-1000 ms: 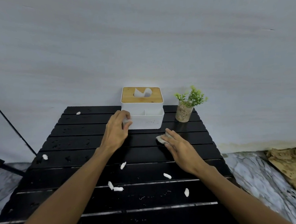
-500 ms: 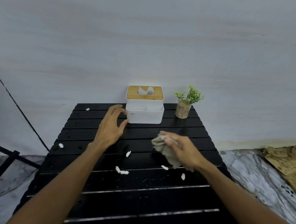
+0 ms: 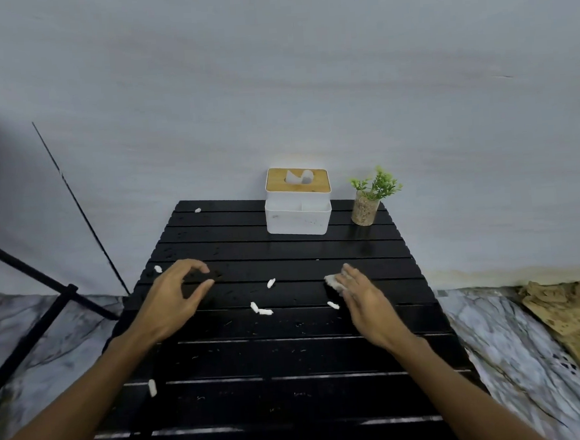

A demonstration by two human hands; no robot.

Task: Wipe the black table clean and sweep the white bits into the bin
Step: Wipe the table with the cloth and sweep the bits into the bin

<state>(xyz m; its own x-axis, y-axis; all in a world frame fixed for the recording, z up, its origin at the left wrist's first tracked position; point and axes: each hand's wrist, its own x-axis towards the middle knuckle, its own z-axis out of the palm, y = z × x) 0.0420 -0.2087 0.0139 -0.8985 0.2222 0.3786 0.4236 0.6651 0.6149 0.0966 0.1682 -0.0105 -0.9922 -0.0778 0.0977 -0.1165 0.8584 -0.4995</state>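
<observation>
While my right hand (image 3: 366, 300) is pressing the cloth (image 3: 332, 281) flat on the black worktop (image 3: 291, 360) with its fingers (image 3: 350, 276) nearly straight, my left hand (image 3: 174, 303) is hovering, loosely curled, thumb and forefinger apart, holding nothing. The white bits (image 3: 263, 311) are lying scattered, several between the two sets of fingers. I am judging them feather-light and easily flicked away. The cloth looks soft and limp, best bunched under the palm. No bin is showing.

Under my fingers (image 3: 352, 279), a beige-grey cloth (image 3: 332, 281); black slatted surface (image 3: 291, 357), white bits (image 3: 264, 311), white box (image 3: 298, 219), green plant (image 3: 377, 182), grey-veined marble floor (image 3: 513, 341).
</observation>
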